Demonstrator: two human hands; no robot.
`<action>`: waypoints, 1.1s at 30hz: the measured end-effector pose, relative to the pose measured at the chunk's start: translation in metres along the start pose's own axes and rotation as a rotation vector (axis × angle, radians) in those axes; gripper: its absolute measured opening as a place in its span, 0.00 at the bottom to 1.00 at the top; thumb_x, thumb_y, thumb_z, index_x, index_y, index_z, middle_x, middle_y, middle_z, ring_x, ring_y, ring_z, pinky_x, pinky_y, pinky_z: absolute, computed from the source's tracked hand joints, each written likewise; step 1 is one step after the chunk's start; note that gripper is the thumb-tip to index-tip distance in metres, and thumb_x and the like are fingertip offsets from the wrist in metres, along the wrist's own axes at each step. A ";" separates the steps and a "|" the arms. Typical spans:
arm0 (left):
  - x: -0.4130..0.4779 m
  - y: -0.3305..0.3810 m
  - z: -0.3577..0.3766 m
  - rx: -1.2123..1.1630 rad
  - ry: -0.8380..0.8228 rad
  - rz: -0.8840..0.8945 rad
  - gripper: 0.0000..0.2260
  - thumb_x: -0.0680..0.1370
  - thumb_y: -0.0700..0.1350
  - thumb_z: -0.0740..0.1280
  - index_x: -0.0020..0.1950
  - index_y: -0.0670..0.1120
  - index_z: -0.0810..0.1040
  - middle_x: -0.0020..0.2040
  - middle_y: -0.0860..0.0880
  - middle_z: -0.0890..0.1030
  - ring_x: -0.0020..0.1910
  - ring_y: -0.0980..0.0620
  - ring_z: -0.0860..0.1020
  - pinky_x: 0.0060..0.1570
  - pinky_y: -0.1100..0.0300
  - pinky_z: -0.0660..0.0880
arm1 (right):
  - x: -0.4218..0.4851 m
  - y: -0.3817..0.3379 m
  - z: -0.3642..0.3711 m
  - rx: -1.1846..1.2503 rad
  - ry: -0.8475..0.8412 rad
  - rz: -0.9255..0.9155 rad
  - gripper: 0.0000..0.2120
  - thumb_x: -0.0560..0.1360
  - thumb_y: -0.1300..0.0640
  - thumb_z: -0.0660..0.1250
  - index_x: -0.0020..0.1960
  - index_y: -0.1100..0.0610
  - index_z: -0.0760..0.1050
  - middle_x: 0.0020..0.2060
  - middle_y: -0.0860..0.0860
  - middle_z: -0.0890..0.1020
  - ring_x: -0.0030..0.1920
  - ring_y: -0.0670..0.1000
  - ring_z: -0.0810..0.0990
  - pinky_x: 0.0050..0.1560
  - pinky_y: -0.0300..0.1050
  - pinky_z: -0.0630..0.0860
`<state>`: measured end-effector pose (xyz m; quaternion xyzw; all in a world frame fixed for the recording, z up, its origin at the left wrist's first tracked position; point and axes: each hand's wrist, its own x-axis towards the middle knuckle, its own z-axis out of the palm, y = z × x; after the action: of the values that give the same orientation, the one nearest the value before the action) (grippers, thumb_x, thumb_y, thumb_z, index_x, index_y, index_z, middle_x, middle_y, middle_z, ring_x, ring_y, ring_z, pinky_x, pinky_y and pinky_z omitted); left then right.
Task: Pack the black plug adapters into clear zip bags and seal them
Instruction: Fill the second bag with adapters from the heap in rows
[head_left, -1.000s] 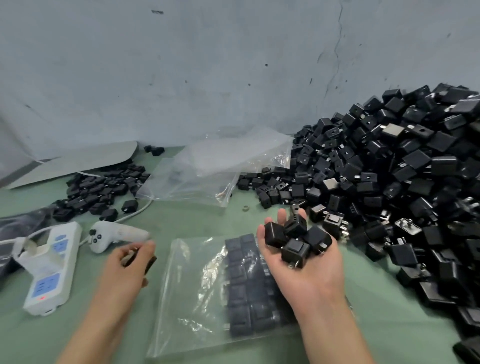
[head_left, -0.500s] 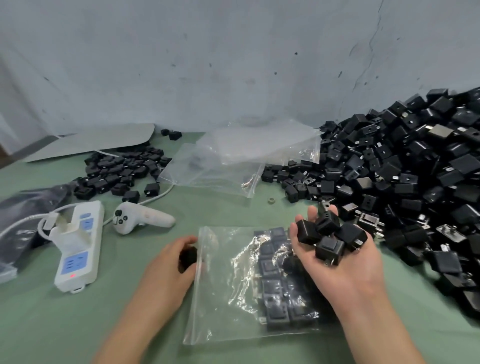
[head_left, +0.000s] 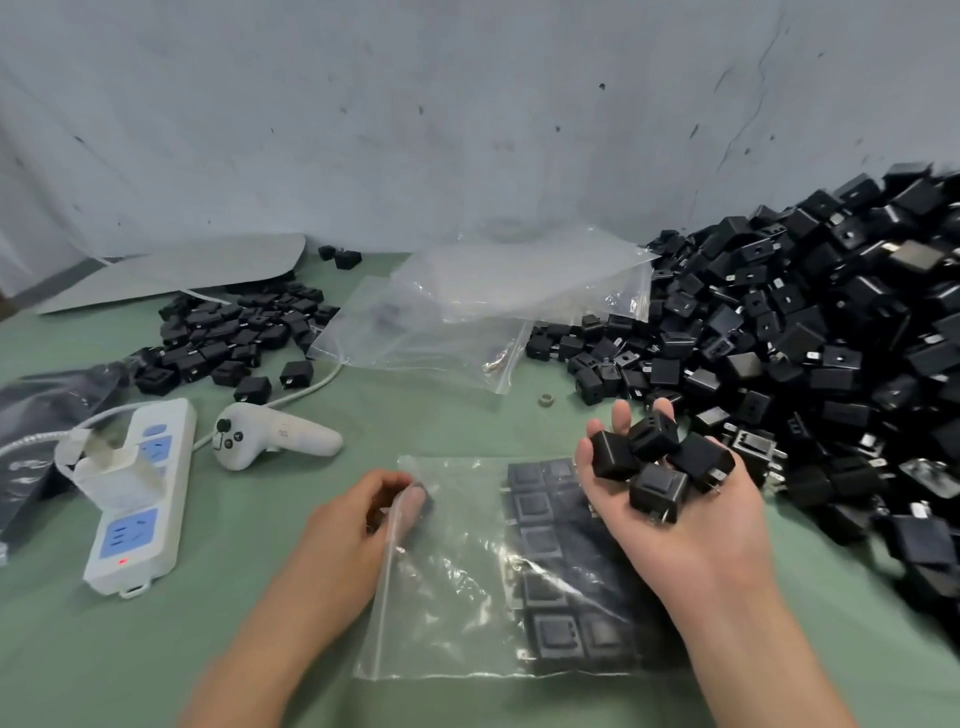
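Observation:
A clear zip bag (head_left: 457, 582) lies flat on the green table, its right half filled with rows of black plug adapters (head_left: 550, 571). My left hand (head_left: 358, 525) holds one black adapter at the bag's open left edge, fingertips just inside the mouth. My right hand (head_left: 670, 499) is palm up above the bag's right side, cupping several black adapters (head_left: 652, 462). A huge heap of loose adapters (head_left: 810, 332) fills the right of the table.
Empty clear bags (head_left: 488, 306) lie at the back centre. A smaller adapter pile (head_left: 234, 338) sits at the back left, near a white power strip (head_left: 137, 493), a white controller (head_left: 275, 441) and a grey board (head_left: 171, 275). A small ring (head_left: 545, 400) lies by the heap.
My left hand has carried its adapter rightwards to the bag's mouth and its fingertips have gone in. The right hand stays cupped over the bag with its adapters.

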<state>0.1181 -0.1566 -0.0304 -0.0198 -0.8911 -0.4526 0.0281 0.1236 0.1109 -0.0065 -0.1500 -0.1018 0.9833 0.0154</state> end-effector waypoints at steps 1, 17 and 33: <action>0.001 0.000 0.000 0.021 -0.008 0.008 0.04 0.78 0.59 0.67 0.48 0.62 0.80 0.46 0.65 0.83 0.45 0.66 0.80 0.40 0.76 0.71 | 0.000 0.000 0.000 0.002 0.003 0.000 0.14 0.80 0.53 0.59 0.59 0.52 0.81 0.57 0.58 0.84 0.56 0.62 0.83 0.52 0.61 0.79; 0.007 0.007 0.022 0.125 0.311 -0.072 0.14 0.83 0.44 0.57 0.68 0.52 0.70 0.30 0.48 0.75 0.33 0.46 0.74 0.39 0.46 0.74 | -0.002 0.012 0.000 -0.005 -0.002 0.031 0.15 0.80 0.51 0.59 0.59 0.51 0.81 0.57 0.58 0.84 0.58 0.62 0.82 0.50 0.61 0.79; 0.001 0.015 0.000 -0.397 -0.160 -0.280 0.19 0.82 0.38 0.65 0.70 0.54 0.68 0.51 0.50 0.86 0.38 0.42 0.84 0.34 0.57 0.81 | -0.003 0.006 -0.001 -0.017 -0.009 0.033 0.13 0.80 0.52 0.59 0.55 0.52 0.81 0.57 0.58 0.84 0.59 0.61 0.81 0.51 0.60 0.79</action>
<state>0.1183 -0.1479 -0.0178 0.0628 -0.7782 -0.6152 -0.1098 0.1265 0.1051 -0.0075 -0.1475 -0.1076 0.9832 -0.0023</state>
